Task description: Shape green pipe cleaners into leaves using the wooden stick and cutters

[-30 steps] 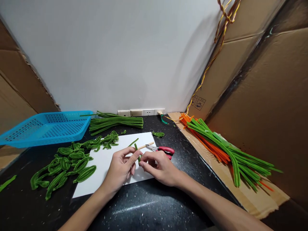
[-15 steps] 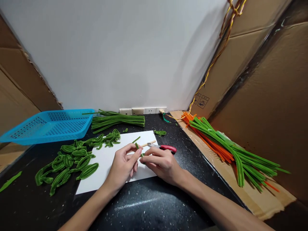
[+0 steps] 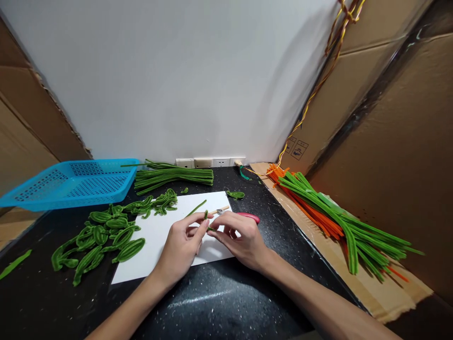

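Between my hands is a short green pipe cleaner, its middle mostly hidden by fingers. My left hand pinches it between thumb and index finger. With the fingertips of my right hand I grip its other end. Both hands are above a white sheet of paper. On the paper lie a loose green pipe cleaner and a thin wooden stick. Red-handled pliers are partly covered by my right hand. Leaf-shaped bent pipe cleaners are heaped to the left.
A blue plastic basket stands at the back left, beside a bundle of dark green pipe cleaners. Orange pipe cleaners and bright green pipe cleaners lie on cardboard at right. Wall sockets line the back.
My fingers have shifted on the pipe cleaner, and its upper tip now points more upright. My right hand has moved slightly and covers more of the pliers.
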The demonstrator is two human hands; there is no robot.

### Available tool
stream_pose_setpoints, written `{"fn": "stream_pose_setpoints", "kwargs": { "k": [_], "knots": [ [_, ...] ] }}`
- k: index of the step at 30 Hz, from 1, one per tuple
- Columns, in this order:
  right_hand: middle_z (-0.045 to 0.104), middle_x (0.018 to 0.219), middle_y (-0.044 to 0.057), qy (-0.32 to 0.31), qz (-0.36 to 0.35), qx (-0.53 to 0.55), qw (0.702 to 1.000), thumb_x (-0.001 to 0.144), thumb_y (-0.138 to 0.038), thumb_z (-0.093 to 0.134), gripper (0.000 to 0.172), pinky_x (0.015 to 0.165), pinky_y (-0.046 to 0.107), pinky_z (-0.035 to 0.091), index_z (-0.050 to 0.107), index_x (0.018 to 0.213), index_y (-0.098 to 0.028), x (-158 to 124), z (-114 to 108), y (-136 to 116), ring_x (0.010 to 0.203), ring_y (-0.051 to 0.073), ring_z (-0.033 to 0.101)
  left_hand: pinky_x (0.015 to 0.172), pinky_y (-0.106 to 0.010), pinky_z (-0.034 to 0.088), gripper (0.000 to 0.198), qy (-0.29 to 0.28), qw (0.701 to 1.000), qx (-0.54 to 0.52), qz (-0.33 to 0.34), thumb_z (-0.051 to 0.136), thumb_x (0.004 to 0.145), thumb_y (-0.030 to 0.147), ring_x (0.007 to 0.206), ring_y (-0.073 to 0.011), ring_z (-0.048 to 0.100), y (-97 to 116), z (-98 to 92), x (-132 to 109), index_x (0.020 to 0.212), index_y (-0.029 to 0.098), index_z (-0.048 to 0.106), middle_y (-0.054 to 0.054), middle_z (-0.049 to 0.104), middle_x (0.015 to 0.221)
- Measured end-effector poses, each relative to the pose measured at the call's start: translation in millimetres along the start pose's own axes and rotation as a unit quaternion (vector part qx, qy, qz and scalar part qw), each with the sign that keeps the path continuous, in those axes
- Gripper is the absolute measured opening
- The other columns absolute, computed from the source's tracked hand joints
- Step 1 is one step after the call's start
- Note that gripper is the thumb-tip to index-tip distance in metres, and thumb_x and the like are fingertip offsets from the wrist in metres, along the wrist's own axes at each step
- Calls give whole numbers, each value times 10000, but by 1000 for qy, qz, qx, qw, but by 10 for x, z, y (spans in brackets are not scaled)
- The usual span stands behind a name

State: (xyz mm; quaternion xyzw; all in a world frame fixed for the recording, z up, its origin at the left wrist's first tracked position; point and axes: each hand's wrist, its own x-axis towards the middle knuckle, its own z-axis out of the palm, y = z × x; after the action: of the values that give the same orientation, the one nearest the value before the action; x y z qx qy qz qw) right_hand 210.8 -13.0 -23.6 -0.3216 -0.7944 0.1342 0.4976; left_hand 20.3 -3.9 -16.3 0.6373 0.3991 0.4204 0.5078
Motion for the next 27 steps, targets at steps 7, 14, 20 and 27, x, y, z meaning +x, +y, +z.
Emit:
{"fn": "stream_pose_setpoints", "kwargs": {
  "k": [7,14,20,27],
  "knots": [
    [785,892,41,5,129,71,989,979,-289,740,125,615,239,472,770,927,-180,63,-50,-29,684,124,632,417,-227,323,342,-40,999,31,10,583,1016,440,421,-108,354,45,11,-26,1164,174,738,79,406,501],
    [759,833,17,8,208,124,970,940,-282,761,119,599,257,407,780,876,-184,60,-49,1,644,120,564,624,-259,442,340,-58,989,121,57,502,1072,423,792,-179,609,64,-32,-46,1095,179,738,-34,657,848],
    [699,740,-8,4,223,120,967,923,-296,764,173,558,250,359,743,803,-174,74,-39,-29,591,100,484,615,-281,404,267,-91,974,195,75,556,1046,333,637,-143,498,-14,-74,-53,1201,188,719,-4,675,833],
    [674,716,-18,2,218,120,969,931,-297,750,196,555,239,367,723,788,-167,82,-43,-61,582,92,472,748,-309,497,256,-85,966,217,116,540,1063,283,765,-173,639,-64,-84,-38,1213,224,739,-38,769,1038]
  ]
}}
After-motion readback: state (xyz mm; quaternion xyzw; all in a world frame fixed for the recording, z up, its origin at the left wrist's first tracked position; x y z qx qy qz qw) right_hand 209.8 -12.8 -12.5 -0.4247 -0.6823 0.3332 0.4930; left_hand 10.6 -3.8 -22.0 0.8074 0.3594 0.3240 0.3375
